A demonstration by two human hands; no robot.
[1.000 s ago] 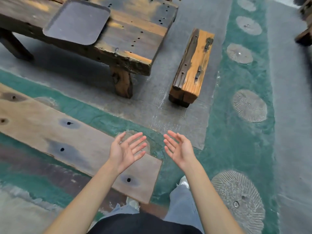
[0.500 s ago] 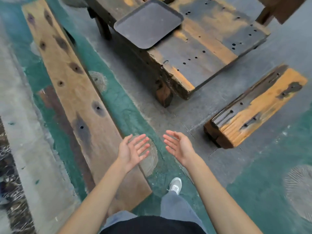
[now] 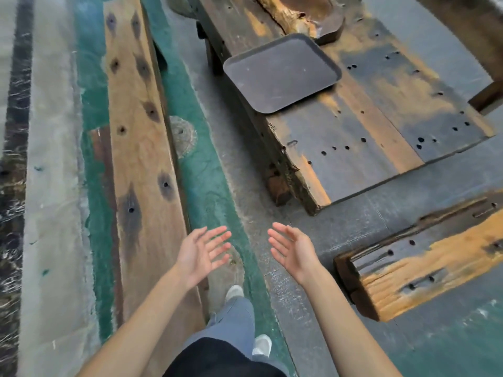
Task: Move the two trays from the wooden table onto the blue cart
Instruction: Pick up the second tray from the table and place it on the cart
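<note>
At the bottom centre of the frame my left hand and right hand reach forward, palms facing each other, fingers spread and holding nothing. Below them are my white shoes on the green floor strip. In the upper centre, a dark tray lies flat on the wooden surface, its near corner overhanging the edge, well apart from both hands.

Weathered wooden worktop, peg holes, carries one dark empty tray overhanging its near-left edge; brown wooden slab just behind the tray.
</note>
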